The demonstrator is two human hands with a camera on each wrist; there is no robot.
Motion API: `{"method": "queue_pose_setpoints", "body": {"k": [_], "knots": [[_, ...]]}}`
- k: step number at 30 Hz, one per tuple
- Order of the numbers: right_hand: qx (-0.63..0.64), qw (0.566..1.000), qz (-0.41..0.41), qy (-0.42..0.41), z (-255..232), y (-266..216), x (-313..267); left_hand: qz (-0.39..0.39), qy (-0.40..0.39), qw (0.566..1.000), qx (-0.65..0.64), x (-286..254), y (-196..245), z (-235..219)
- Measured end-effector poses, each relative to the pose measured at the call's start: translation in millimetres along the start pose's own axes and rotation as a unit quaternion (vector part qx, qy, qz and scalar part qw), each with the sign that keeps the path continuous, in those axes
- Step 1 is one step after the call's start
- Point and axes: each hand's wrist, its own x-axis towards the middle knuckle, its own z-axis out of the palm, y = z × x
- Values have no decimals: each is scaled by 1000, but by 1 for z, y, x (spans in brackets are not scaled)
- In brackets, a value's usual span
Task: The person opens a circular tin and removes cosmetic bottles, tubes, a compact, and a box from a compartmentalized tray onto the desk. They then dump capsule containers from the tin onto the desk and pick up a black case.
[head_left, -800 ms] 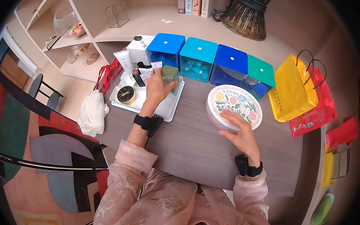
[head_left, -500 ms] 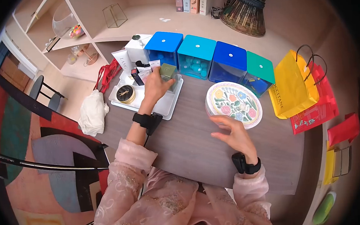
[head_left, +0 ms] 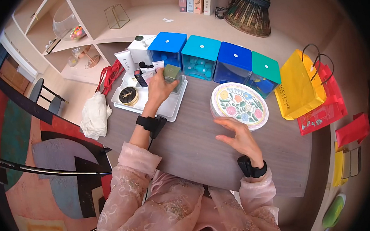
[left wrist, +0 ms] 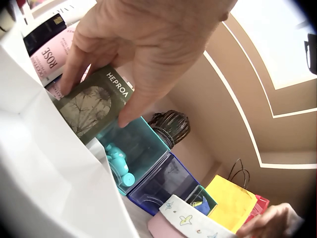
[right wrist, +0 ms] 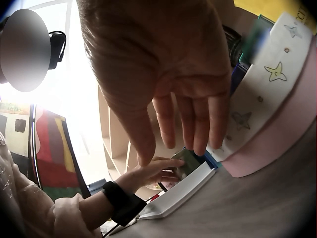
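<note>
My left hand (head_left: 160, 91) reaches over the white tray (head_left: 176, 109) and holds a dark green box (left wrist: 91, 105) lettered HEPROA, thumb on one side and fingers on the other. Beside that box in the tray stand a pink ROSE tube (left wrist: 52, 55), a small black box (head_left: 140, 78) and a white tube (head_left: 125, 62). A round black compact (head_left: 128, 96) with a gold rim lies nearer me in the tray. With fingers extended and nothing in it, my right hand (head_left: 240, 138) hovers at the near side of a round flower-patterned box (head_left: 240, 104).
Lidded bins in blue (head_left: 168, 42), turquoise (head_left: 201, 46), dark blue (head_left: 234, 56) and green (head_left: 266, 66) line the table's back. A yellow paper bag (head_left: 300, 87) and a red bag (head_left: 321, 120) stand at right. A white cloth bundle (head_left: 95, 116) lies at the left edge.
My right hand has drawn back from the lid of the round box toward me and slightly left. My left hand has stayed at the green box.
</note>
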Motion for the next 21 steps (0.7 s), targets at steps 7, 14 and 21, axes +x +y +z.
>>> {"method": "queue_pose_setpoints", "body": {"k": [7, 14, 21], "knots": [[-34, 999, -9, 8, 2, 4, 0, 13, 11, 1000, -1, -10, 8, -7], [-25, 999, 7, 26, 6, 3, 0, 102, 70, 991, -51, -23, 31, -23], [-110, 992, -20, 61, 5, -1, -3, 201, 41, 977, -54, -48, 64, -36]]}}
